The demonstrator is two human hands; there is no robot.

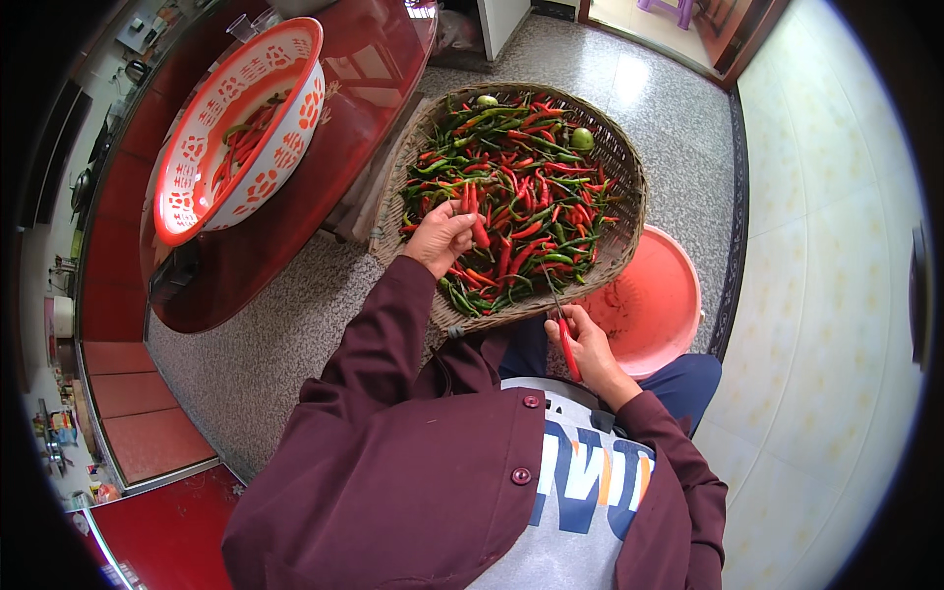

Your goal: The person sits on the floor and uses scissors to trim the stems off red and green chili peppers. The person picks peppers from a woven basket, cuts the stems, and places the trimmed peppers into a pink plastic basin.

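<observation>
Red and green chili peppers (527,228) fill a woven wicker basket (623,155) in front of me, with two round green fruits (582,139) near its far side. My left hand (445,240) is over the basket's left part, its fingers closed on a few red chili peppers (476,217). At the basket's near right edge, my right hand (586,343) holds scissors with red handles (566,346), their narrow blades pointing forward over the basket rim. The blades lie near green peppers; whether they are apart is hard to tell.
Right of the basket stands a pink plastic basin (678,295) with small dark bits inside. On the dark red table (361,96) at left sits a white-and-red enamel basin (287,158) holding red chili peppers. Glass cups (241,28) stand behind it. A pale tiled wall (811,258) runs along the right.
</observation>
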